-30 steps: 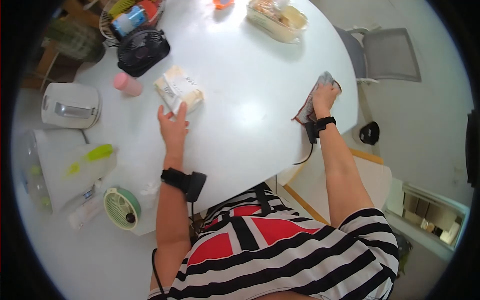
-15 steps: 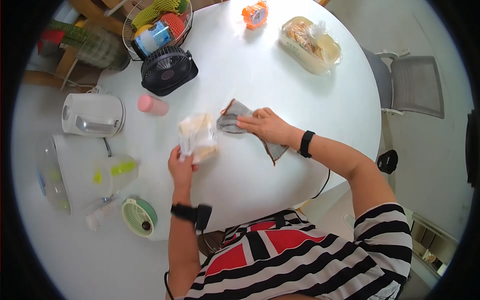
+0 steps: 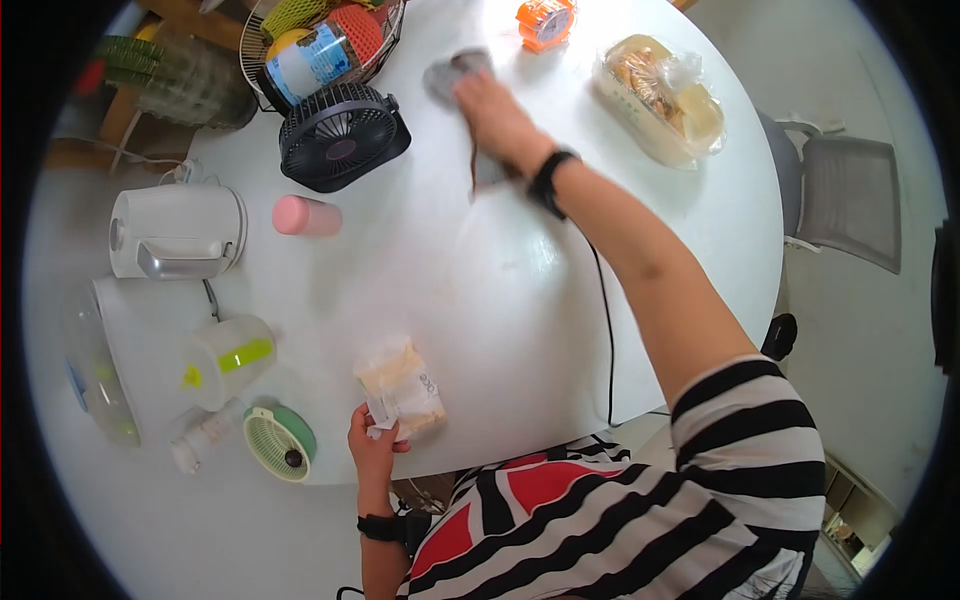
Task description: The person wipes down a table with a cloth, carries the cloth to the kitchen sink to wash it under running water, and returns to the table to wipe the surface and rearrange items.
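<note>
My left hand [image 3: 374,443] pinches the near corner of a plastic-wrapped pack of tissues [image 3: 408,388], beige and white with dark lettering, close to the front edge of the white round table [image 3: 430,290]. Farther off, my right hand [image 3: 497,118] presses on a grey cleaning cloth [image 3: 447,82] with a brown edge, lying on the tabletop. Part of the cloth trails under the palm and wrist. Motion smears the cloth and the fingers of that hand.
A black fan [image 3: 340,145], pink bottle [image 3: 307,216], white kettle [image 3: 178,235], pitcher [image 3: 230,365] and green colander [image 3: 278,440] stand on the left. Behind the fan is a wire basket [image 3: 385,60]. An orange clock [image 3: 545,22] and food container [image 3: 665,110] sit at the far right.
My right hand has slid the cloth away from me toward the far side of the table. My left hand has drawn the tissue pack closer to the front edge.
</note>
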{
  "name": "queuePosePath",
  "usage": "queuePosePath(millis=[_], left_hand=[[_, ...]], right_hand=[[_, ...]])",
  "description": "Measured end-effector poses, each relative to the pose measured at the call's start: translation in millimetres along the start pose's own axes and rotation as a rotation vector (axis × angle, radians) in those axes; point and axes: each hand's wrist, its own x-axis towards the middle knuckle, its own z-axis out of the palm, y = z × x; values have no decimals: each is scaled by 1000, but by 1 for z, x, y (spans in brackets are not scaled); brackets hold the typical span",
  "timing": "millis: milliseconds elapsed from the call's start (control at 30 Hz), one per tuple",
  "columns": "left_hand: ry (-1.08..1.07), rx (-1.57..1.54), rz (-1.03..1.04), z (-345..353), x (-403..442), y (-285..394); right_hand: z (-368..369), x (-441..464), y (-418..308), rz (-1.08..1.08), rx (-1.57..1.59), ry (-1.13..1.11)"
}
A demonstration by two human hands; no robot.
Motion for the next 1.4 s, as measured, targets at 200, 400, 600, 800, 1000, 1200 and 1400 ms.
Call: queuePosePath(millis=[200, 400, 600, 800, 1000, 1200, 1400], left_hand=[[-46, 9, -89, -13, 6, -7], [-31, 38, -13, -5, 3, -13], [71, 7, -19, -13, 1, -35], [76, 169, -91, -54, 9, -65], [287, -10, -24, -89, 23, -88], [339, 332, -190, -79, -26, -8], [245, 489, 366, -145, -15, 61]], right_hand=[[-83, -146, -111, -272, 209, -273], [-49, -93, -13, 255, -66, 17], [-22, -168, -168, 202, 196, -91], [-7, -186, -284, -341, 408, -209], [-50, -171, -76, 450, 109, -153], [-38, -174, -146, 478, 177, -87], [-22, -164, -357, -247, 380, -337]])
